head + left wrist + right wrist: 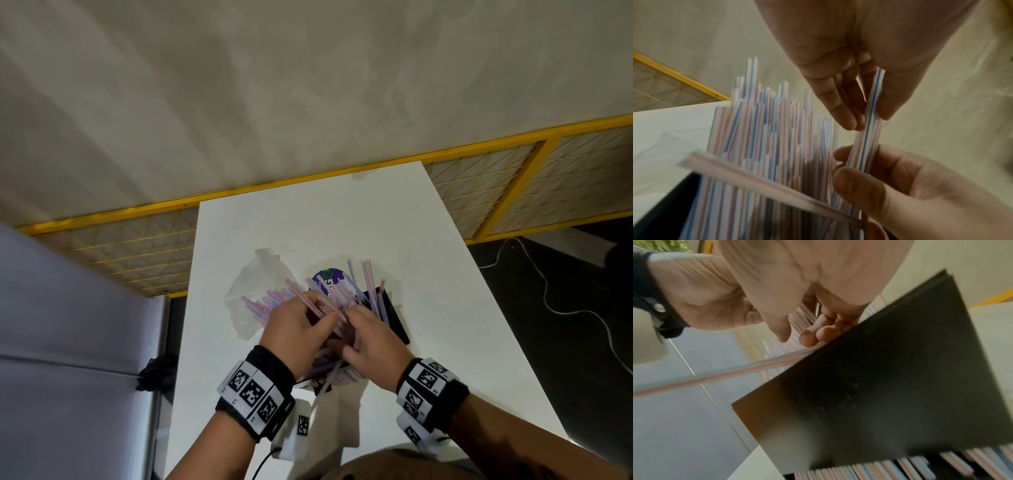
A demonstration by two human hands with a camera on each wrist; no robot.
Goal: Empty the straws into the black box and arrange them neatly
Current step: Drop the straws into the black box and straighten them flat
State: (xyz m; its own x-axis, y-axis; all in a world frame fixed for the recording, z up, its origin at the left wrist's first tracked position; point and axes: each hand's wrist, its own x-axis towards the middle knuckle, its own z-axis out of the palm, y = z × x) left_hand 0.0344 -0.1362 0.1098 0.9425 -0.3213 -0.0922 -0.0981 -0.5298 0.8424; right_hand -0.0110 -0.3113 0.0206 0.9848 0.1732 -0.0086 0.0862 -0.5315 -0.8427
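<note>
Several red- and blue-striped straws (270, 301) fan out of the black box (395, 318) in the middle of the white table. Both hands meet over the box. In the left wrist view my left hand (857, 120) pinches one blue-striped straw (865, 142) between thumb and fingers. My right hand (900, 186) holds the lower part of that straw, and a blurred straw (766, 183) crosses to its fingers. The right wrist view has the right hand (807, 305) curled at the box's dark wall (890, 378), with straw ends (879, 467) below. The box's inside is mostly hidden.
A crumpled clear plastic bag (255, 284) lies just left of the box, and a purple round object (329, 277) sits behind it. A yellow mesh fence (496, 185) runs behind the table (308, 222). A grey panel (68, 325) stands left; a white cable (565, 308) lies on the dark floor.
</note>
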